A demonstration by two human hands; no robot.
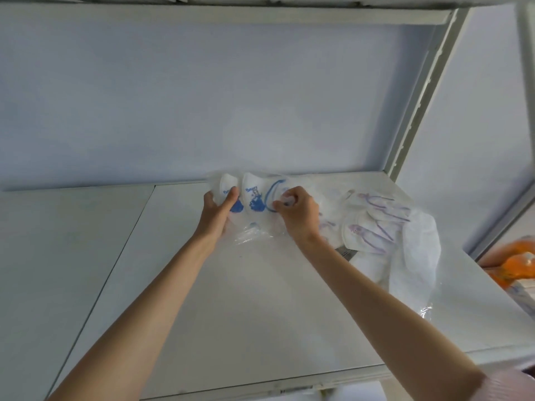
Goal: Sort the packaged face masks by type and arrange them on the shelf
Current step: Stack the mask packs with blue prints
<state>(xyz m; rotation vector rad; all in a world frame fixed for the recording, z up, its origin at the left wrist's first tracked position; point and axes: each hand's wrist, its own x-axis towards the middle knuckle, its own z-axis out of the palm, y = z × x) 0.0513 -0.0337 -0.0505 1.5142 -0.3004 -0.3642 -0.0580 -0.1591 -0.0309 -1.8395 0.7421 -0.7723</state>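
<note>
Masks in clear wrappers lie along the back edge of the white shelf (237,299), and both my arms reach in over its front edge toward them. My left hand (218,211) holds the left end of the blue-printed mask packs (252,198): the thumb lies across the front of the leftmost pack and the fingers go behind it, so the hand is clamped on the wrapper. My right hand (296,215) has its fingers curled down and pinches the right end of the same blue-printed packs, just beside a blue ear loop that shows through the plastic. These packs stand close to the back wall, tilted up on edge between my two hands, and a loose flap of clear plastic trails from them toward me onto the shelf surface.

Just to the right of my right hand, a heap of purple-printed mask packs (373,224) lies flat and overlapping, nearer the right rear corner of the shelf. A plain white pack (417,256) lies against that heap on its right side, stretching toward the right edge, with more crinkled clear plastic spilling out below it.

A seam runs across the shelf from back to front, left of my left arm. A slotted white upright (425,91) rises at the right rear corner. Beyond the right edge, something orange (518,267) shows, too blurred to tell what it is.
</note>
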